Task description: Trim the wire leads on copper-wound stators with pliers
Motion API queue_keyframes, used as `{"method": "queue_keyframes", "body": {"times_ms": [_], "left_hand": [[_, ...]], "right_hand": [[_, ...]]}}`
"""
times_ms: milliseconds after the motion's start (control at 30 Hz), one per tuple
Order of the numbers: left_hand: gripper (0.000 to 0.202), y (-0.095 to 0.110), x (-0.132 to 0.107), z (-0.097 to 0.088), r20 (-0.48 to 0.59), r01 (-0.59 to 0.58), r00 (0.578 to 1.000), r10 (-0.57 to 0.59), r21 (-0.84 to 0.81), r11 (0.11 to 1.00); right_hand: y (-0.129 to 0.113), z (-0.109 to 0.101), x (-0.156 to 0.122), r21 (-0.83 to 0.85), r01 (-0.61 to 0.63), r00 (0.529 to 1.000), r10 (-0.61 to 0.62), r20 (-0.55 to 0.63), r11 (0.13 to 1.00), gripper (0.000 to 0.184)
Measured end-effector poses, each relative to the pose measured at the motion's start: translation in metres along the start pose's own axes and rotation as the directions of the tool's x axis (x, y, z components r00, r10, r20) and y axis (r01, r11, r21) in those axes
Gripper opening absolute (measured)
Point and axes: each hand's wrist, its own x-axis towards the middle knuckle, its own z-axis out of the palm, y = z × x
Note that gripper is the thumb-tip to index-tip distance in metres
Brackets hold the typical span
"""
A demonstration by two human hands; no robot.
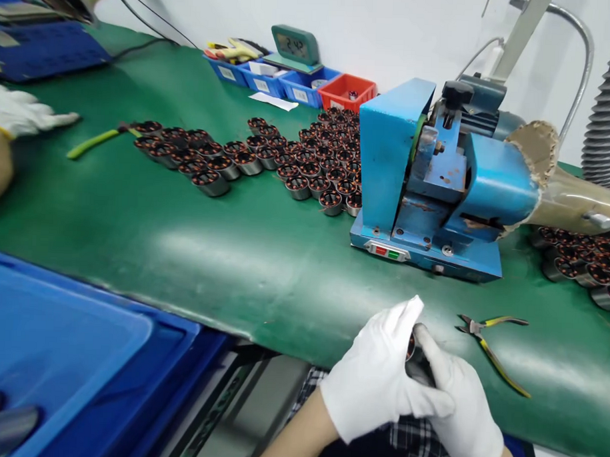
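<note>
I see my left hand (374, 381) and right hand (459, 400), both in white gloves, pinching one small motor stator (414, 355) between them at the near edge of the green tabletop (224, 252). At the far edge, blue bins (270, 79) hold labelled fronts I cannot read and yellow tools; the red bin (347, 91) holds one small dark part. A clock (295, 45) shows digits, roughly 2:4-something. Stators (307, 162) lie in rows left of the blue machine (426, 186). Yellow-handled pliers (491, 341) lie just right of my hands. A large blue crate (80, 354) sits at near left.
</note>
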Motion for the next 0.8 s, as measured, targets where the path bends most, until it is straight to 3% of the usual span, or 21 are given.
{"method": "queue_keyframes", "body": {"times_ms": [100,267,333,467,567,633,667,700,733,800], "left_hand": [[0.088,-0.003,0.005,0.001,0.035,0.005,0.999,-0.003,-0.053,0.999],[0.032,-0.007,0.005,0.004,0.024,-0.032,0.999,0.032,0.017,0.999],[0.021,-0.006,0.005,0.006,0.001,-0.081,0.997,0.081,0.040,0.996],[0.015,-0.004,0.007,0.012,-0.026,-0.178,0.983,0.183,0.125,0.976],[0.016,-0.004,0.009,0.016,-0.070,-0.199,0.975,0.211,0.147,0.969],[0.015,-0.005,0.010,0.018,-0.116,-0.201,0.969,0.217,0.132,0.971],[0.015,-0.005,0.010,0.019,-0.132,-0.202,0.967,0.218,0.124,0.971],[0.016,-0.005,0.010,0.019,-0.143,-0.201,0.966,0.217,0.118,0.972],[0.016,-0.005,0.010,0.020,-0.149,-0.198,0.965,0.214,0.116,0.973],[0.017,-0.003,0.009,0.020,-0.137,-0.184,0.970,0.200,0.117,0.976]], "right_hand": [[0.005,0.001,0.004,0.072,-0.148,0.985,0.141,0.100,0.986,0.060],[0.009,-0.010,0.009,0.226,-0.279,0.960,0.268,0.078,0.933,0.031],[0.008,-0.013,0.015,0.373,-0.362,0.932,0.338,0.131,0.855,0.023],[0.012,-0.022,0.022,0.613,-0.554,0.824,0.479,0.304,0.563,0.021],[0.025,-0.038,0.015,0.619,-0.606,0.770,0.566,0.296,0.500,0.028],[0.033,-0.050,0.005,0.581,-0.599,0.719,0.690,0.086,0.551,0.028],[0.036,-0.055,0.001,0.526,-0.571,0.708,0.703,-0.073,0.630,0.026],[0.036,-0.057,-0.002,0.438,-0.519,0.730,0.647,-0.220,0.734,0.022],[0.035,-0.057,-0.004,0.320,-0.432,0.791,0.524,-0.315,0.843,0.018],[0.030,-0.048,-0.004,0.096,-0.146,0.939,0.169,-0.301,0.985,0.013]]}}
